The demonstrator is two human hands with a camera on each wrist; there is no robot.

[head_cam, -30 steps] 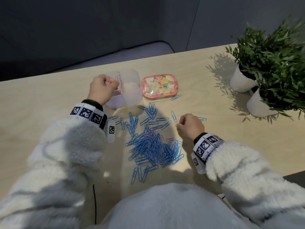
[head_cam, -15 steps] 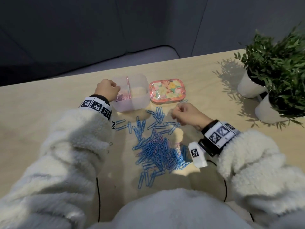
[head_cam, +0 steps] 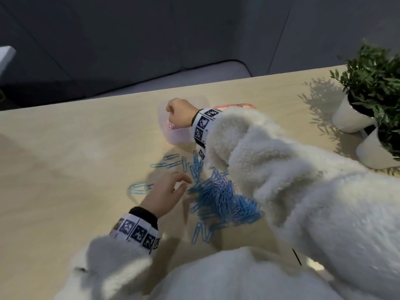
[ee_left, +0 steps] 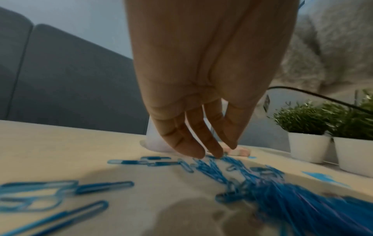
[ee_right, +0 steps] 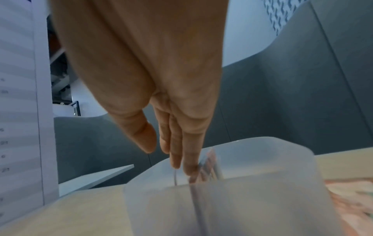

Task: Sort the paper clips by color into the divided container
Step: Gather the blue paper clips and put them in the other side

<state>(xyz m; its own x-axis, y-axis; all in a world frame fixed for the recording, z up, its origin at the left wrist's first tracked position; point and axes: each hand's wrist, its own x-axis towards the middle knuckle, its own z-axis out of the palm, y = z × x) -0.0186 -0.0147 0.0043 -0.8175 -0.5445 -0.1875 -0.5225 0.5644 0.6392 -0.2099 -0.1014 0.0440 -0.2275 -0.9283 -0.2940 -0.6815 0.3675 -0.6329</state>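
Observation:
A heap of blue paper clips [head_cam: 220,200] with a few pink ones mixed in lies on the wooden table [head_cam: 75,148]; loose blue clips [head_cam: 171,162] are scattered around it. Behind it stands the translucent divided container [head_cam: 179,135], with pink clips [head_cam: 171,126] in its left compartment. My right hand [head_cam: 170,109] hangs over that compartment, fingers pointing straight down beside the divider [ee_right: 199,199], holding nothing I can see. My left hand [head_cam: 184,182] is spread at the heap's left edge, and its fingertips [ee_left: 214,154] touch blue clips [ee_left: 214,170].
A floral tin [head_cam: 238,105] sits just right of the container, mostly hidden by my right sleeve [head_cam: 270,159]. Two potted plants in white pots [head_cam: 350,120] stand at the far right. A grey sofa [head_cam: 151,50] lies beyond the table's far edge.
My right hand has gone from the table beside the heap up to the container. My left hand has left the container and come down to the heap. The head view has swung left.

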